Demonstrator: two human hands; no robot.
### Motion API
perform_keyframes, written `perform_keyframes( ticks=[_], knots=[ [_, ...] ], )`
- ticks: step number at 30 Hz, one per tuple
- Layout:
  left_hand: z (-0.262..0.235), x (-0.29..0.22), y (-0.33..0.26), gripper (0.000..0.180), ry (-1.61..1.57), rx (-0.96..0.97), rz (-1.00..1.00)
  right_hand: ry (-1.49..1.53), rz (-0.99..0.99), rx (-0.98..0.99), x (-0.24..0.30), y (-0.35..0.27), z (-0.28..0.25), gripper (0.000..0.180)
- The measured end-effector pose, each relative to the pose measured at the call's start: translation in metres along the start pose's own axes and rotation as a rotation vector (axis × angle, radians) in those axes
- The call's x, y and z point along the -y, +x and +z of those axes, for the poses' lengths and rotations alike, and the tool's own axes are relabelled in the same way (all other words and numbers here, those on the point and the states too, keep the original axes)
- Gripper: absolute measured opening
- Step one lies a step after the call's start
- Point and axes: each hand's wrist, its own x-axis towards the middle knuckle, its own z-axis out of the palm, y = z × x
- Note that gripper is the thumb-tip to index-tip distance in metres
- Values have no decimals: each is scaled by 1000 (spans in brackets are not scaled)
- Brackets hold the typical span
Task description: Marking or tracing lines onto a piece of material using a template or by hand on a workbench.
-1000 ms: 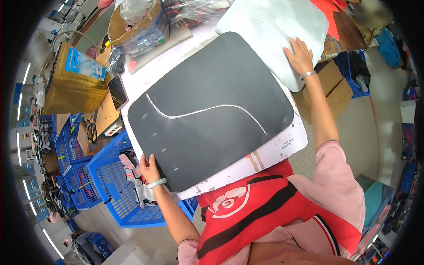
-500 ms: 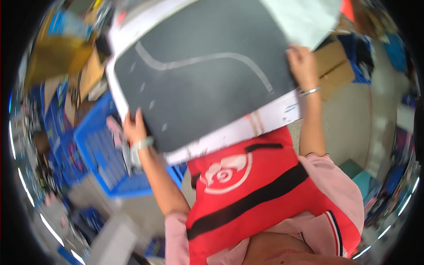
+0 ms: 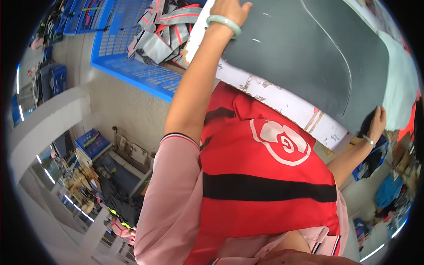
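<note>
A large dark grey mat point(image 3: 309, 62) with a thin white curved line lies on a white board point(image 3: 282, 104) whose front edge is scuffed. My left hand point(image 3: 227, 11), with a pale green bangle on the wrist, grips the mat's near left corner at the top of the view. My right hand point(image 3: 375, 123), wearing a thin bracelet, holds the mat's near right corner. My red apron with a white emblem point(image 3: 265, 176) fills the middle of the view.
A blue plastic crate point(image 3: 132, 48) holding grey and red straps point(image 3: 163, 31) stands to my left. A pale green sheet point(image 3: 399, 84) lies beyond the mat on the right. More blue crates point(image 3: 90, 143) and cluttered benches sit lower left, boxes at far right.
The view has swung sharply down and left, so my torso now fills it. Both hands keep their grip on the mat's near corners, and the mat sits higher and further right.
</note>
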Motion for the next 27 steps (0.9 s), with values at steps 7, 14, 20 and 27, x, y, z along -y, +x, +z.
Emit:
perform_keyframes(
  ticks=[7,14,20,27],
  knots=[
    [13,22,5,36,-183,7,-67,114,17,-167,-4,-3,-6,34],
    [19,41,6,33,-436,-71,10,228,46,-94,-15,10,-1,32],
    [9,41,3,29,-343,-20,-21,204,32,-42,-24,19,12,34],
    [16,32,-4,32,-275,-129,-53,185,29,-26,-12,11,21,36]
  ],
)
